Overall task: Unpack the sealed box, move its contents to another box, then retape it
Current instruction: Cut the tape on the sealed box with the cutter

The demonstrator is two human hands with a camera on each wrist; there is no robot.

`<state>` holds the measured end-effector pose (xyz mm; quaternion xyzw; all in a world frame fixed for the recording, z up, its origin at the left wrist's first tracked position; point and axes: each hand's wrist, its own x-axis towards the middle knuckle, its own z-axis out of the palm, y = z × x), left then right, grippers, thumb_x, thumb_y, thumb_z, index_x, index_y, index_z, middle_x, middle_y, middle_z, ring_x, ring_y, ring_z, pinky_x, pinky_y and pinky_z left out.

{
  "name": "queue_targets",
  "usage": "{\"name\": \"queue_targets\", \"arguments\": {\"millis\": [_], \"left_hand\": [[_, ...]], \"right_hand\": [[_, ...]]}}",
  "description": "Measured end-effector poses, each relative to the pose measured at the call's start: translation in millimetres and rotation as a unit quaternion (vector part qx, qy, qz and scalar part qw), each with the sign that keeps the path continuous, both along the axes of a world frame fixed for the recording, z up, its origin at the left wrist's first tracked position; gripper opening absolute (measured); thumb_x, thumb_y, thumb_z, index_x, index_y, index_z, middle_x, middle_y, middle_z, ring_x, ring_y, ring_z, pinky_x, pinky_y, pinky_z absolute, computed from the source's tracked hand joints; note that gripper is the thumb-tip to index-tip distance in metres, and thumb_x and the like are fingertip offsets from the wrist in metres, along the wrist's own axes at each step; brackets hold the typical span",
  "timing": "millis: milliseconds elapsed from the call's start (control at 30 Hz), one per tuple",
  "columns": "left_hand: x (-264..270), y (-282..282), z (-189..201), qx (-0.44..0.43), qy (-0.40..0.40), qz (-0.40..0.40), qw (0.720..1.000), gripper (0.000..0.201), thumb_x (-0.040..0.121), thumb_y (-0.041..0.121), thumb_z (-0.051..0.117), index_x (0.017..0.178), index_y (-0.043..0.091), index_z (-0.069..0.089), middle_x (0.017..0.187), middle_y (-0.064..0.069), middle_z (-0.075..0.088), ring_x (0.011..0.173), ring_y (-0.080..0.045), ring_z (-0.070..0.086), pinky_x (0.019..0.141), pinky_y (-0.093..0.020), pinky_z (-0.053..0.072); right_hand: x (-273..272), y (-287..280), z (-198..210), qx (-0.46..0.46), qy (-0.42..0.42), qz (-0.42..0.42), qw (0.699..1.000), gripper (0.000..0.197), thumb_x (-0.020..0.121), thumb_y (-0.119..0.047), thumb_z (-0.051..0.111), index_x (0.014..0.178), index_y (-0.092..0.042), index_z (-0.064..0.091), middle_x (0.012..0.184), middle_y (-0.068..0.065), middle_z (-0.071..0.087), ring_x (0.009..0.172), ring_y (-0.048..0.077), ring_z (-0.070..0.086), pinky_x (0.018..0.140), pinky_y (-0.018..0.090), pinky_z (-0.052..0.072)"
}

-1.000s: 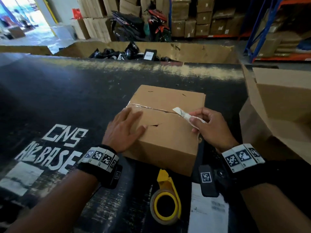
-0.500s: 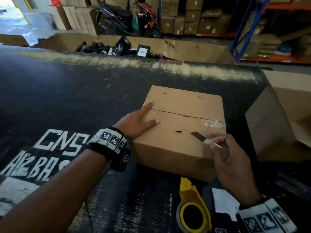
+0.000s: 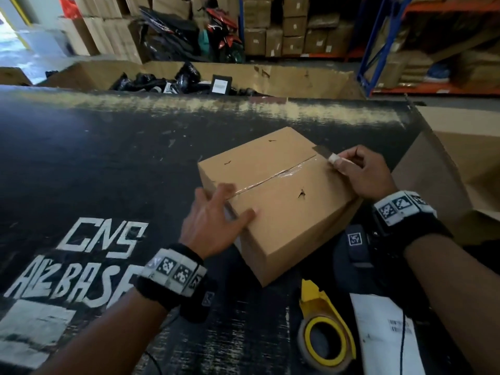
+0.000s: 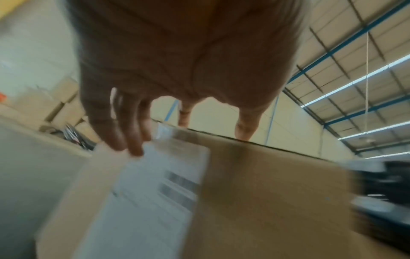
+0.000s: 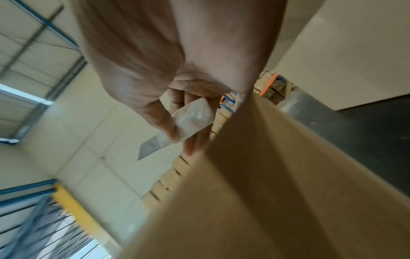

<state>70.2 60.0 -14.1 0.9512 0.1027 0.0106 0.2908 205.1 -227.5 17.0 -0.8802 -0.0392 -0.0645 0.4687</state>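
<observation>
The sealed brown box [image 3: 276, 196] lies askew on the black table [image 3: 108, 163], its clear-taped seam running diagonally. My left hand [image 3: 232, 204] presses on the box's near left corner with spread, straight fingers. In the blurred left wrist view the left hand [image 4: 177, 133] straddles that corner of the box [image 4: 277, 192], just above a white label [image 4: 155, 184]. My right hand [image 3: 339, 162] pinches a small blade [image 3: 322, 152] with a white-wrapped grip, its tip at the far right end of the seam. The right wrist view shows the blade [image 5: 153, 145] past the right hand [image 5: 182, 129].
An open empty carton [image 3: 460, 158] stands at the table's right edge. A yellow tape dispenser [image 3: 324, 334] and a white sheet [image 3: 384, 334] lie near me. Behind the table is a large carton [image 3: 284, 77] of black items, then shelving.
The box has turned, so its seam now runs diagonally. My right hand carried the blade from the near side to the seam's far right end. My left hand shifted to the near left corner.
</observation>
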Motion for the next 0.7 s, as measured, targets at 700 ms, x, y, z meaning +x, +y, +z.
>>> {"name": "queue_targets", "arguments": {"millis": [700], "left_hand": [[16, 56, -2, 0.075, -0.010, -0.057, 0.996, 0.083, 0.082, 0.081, 0.052, 0.154, 0.045, 0.032, 0.119, 0.001, 0.040, 0.109, -0.021, 0.053, 0.090, -0.036, 0.045]], "right_hand": [[-5, 33, -15, 0.004, 0.033, 0.046, 0.998, 0.015, 0.093, -0.022, 0.067, 0.100, -0.009, 0.068, 0.117, -0.001, 0.071, 0.109, 0.020, 0.064, 0.094, 0.036, 0.050]]}}
